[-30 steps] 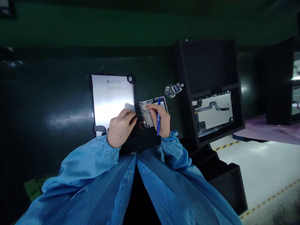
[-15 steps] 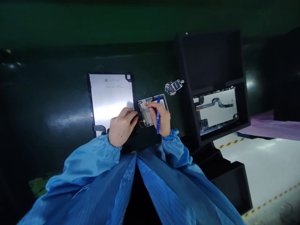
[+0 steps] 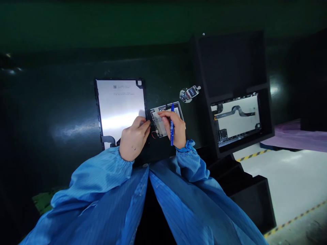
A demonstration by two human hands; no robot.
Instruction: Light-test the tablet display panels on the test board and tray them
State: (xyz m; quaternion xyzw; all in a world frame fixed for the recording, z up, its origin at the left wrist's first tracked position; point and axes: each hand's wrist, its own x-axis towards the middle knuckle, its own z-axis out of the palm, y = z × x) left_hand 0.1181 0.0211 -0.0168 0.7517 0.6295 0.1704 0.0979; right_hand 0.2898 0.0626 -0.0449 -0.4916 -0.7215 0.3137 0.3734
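My left hand [image 3: 134,139] is closed in a pinch at the right edge of a tablet screen panel [image 3: 120,105], which lies with its silvery back up. Whatever is between those fingertips is hidden or too small to make out. My right hand [image 3: 178,131] has a blue marker pen [image 3: 172,131] tucked in it, pointing away from me. Its fingertips rest on a circuit board assembly [image 3: 158,126] with a pale strip and a short red wire at its lower left corner. A black flat cable [image 3: 109,139] crosses the panel's lower left corner.
A chrome tally counter [image 3: 189,94] stands on the dark table beyond the board. To the right, a black divided box [image 3: 217,144] holds another screen panel [image 3: 238,117] with a ribbon cable. Another black box [image 3: 252,200] sits lower, near the floor. A purple sleeve [image 3: 293,136] shows at far right.
My left hand has shifted very slightly, its fingers drawn a little closer together. My right hand, the pen and the board look the same.
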